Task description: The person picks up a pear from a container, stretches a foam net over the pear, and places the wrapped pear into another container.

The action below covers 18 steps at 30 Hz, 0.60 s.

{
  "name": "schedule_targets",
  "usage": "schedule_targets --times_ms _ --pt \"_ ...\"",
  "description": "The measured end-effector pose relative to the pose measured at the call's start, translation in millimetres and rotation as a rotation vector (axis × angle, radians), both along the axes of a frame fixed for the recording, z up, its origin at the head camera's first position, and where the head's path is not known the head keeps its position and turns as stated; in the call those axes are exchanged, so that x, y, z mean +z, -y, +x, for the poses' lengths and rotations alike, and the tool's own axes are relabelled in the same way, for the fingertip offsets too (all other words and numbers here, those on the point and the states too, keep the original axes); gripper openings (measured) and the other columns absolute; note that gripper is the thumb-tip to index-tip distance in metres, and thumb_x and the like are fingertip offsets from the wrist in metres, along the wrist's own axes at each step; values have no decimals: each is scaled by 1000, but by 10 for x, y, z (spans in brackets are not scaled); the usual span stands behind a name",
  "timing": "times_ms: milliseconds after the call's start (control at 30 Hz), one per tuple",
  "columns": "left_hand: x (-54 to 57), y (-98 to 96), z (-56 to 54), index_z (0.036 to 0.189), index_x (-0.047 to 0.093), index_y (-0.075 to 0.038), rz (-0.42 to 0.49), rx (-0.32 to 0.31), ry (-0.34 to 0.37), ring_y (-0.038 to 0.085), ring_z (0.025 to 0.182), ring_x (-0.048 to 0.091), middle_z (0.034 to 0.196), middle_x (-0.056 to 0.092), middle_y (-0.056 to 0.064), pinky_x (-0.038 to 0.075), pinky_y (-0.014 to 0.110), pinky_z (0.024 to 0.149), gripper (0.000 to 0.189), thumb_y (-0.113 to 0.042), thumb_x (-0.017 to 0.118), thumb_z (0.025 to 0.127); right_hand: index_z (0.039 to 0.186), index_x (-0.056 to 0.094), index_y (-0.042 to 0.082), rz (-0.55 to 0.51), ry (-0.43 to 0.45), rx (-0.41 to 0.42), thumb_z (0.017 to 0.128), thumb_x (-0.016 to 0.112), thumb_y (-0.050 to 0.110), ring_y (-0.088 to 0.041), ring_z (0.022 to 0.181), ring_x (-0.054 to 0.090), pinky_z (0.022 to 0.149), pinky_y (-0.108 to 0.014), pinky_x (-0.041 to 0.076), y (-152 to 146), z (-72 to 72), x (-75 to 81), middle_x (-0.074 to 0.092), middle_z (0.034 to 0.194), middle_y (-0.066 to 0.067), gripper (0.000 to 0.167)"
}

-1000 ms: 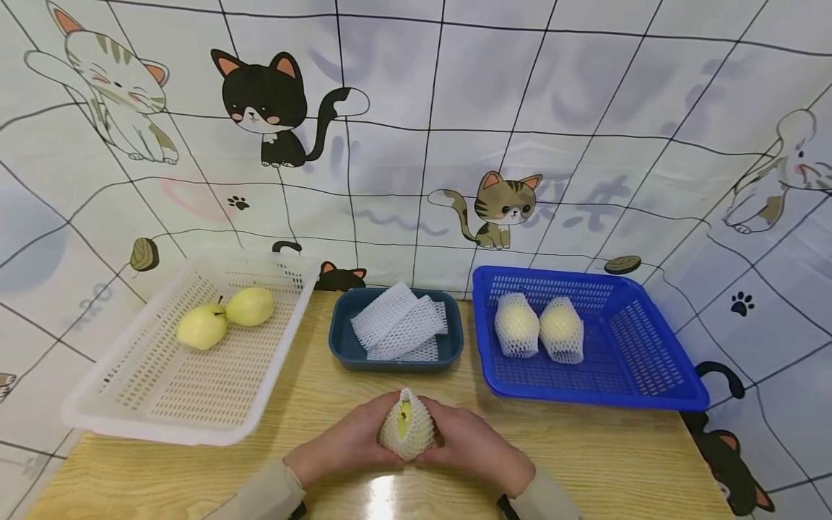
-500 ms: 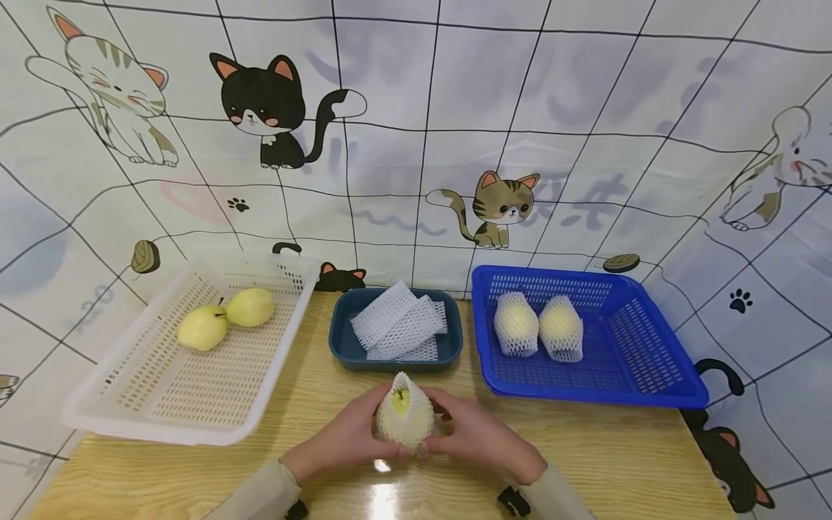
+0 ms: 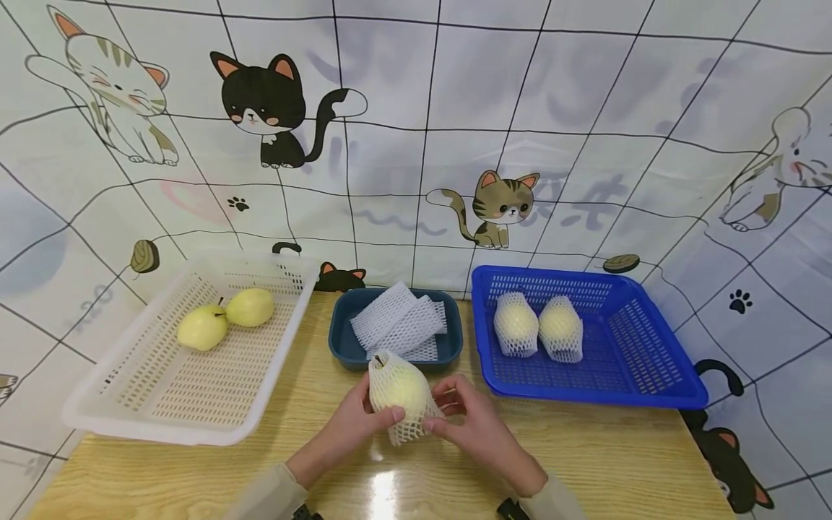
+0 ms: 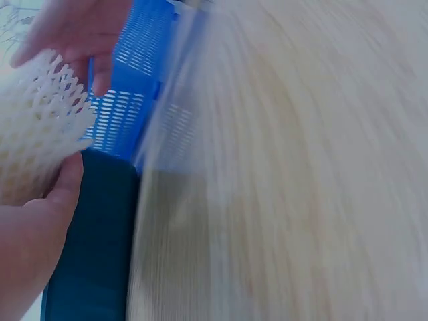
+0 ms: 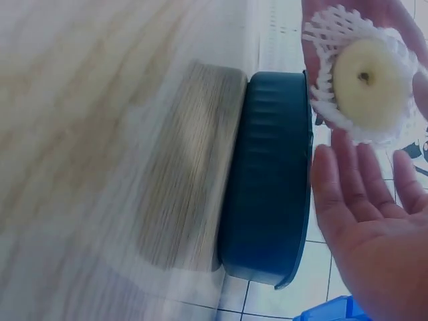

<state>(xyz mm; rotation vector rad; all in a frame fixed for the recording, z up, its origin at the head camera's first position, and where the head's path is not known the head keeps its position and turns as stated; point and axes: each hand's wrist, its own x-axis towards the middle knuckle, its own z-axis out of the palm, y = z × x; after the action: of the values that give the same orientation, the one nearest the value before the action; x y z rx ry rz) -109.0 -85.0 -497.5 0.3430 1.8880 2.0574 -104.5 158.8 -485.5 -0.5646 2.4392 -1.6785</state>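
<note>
A pale yellow pear (image 3: 404, 390) in a white foam net (image 3: 409, 431) is held above the table, tilted with its stem to the upper left. My left hand (image 3: 351, 427) grips it from the left, thumb across the front. At the net's lower right end is my right hand (image 3: 479, 431), its thumb at the net's edge and its fingers loosely bent. The right wrist view shows the pear's bare bottom (image 5: 370, 83) in the net's opening, with the right hand's fingers (image 5: 364, 180) extended just beside it.
A white basket (image 3: 260, 404) with two bare pears (image 3: 226, 318) stands left. Behind my hands, a dark teal tray (image 3: 341, 354) carries flattened foam nets (image 3: 399, 325). To the right, a blue basket (image 3: 643, 361) has two netted pears (image 3: 539, 328). A patterned curtain (image 3: 390, 159) hangs behind.
The netted pear has been raised and tipped, its stem now toward the upper left. The left thumb has shifted to its front; the right hand has eased off its side toward the net's lower end.
</note>
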Motion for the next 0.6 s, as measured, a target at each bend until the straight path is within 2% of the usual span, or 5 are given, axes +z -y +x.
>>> schedule_targets --times_ms 100,233,367,467,600 --pt "11 -34 23 155 28 6 36 52 -10 17 115 62 134 56 21 52 26 97 81 -21 74 94 109 62 9 -25 -69 -16 89 84 18 -16 94 69 86 -37 60 17 11 -4 67 106 -4 31" --pt "15 -94 46 156 24 6 95 82 -21 16 117 60 136 55 22 50 26 99 81 -19 70 95 105 65 11 -47 -132 -25 92 80 14 -11 89 68 82 -33 60 38 25 -16 69 100 -1 20" --pt "25 -144 52 155 26 3 151 126 21 17 117 60 137 53 23 52 28 97 74 -13 67 96 102 67 14 -32 -216 -26 93 77 9 -8 86 67 77 -31 60 59 36 -51 69 95 2 14" --pt "36 -167 52 150 31 1 169 168 51 18 116 61 136 55 23 53 29 96 67 -12 68 96 100 68 16 -4 -273 9 94 77 8 -6 85 66 75 -30 60 72 47 -78 68 94 5 14" --pt "39 -179 51 147 35 -1 147 193 64 20 115 62 134 57 22 54 29 94 64 -14 69 95 99 67 20 28 -268 20 94 78 13 -6 88 64 78 -31 59 73 72 -72 66 95 9 14"
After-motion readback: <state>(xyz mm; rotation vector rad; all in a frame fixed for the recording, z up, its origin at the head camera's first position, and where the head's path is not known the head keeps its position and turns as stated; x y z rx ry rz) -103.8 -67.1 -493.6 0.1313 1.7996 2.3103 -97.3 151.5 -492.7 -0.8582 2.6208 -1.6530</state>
